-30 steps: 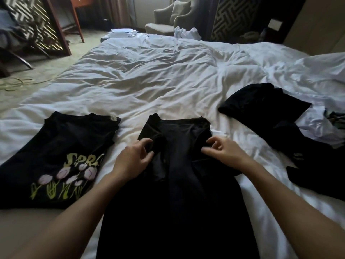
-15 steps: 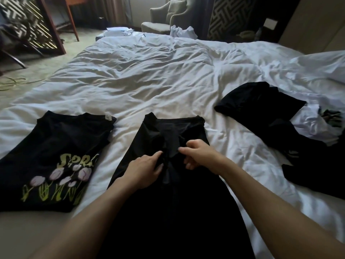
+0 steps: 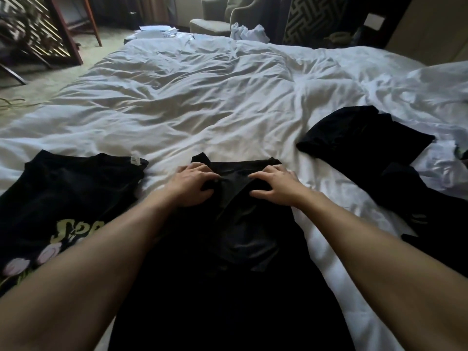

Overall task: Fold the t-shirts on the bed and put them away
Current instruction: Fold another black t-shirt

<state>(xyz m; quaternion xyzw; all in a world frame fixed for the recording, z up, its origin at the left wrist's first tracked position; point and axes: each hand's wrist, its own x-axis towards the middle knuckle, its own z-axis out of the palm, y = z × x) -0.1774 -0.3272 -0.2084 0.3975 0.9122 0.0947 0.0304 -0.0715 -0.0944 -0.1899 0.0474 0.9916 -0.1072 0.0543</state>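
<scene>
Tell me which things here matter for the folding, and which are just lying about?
For the job: plain black t-shirt under both hands (left, right); tulip-print t-shirt; black clothes pile; bed.
Lying about: armchair; papers; lattice screen.

You've got three dark lots of clothing on one bed [image 3: 202,102]: one plain black t-shirt [image 3: 228,249], one printed t-shirt [image 3: 63,198], one unfolded black heap [image 3: 367,148]. Two hands, one armchair [image 3: 228,19] behind.

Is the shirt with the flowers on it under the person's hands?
No, the flower shirt lies off to the left; both hands are on the plain black shirt.
</scene>
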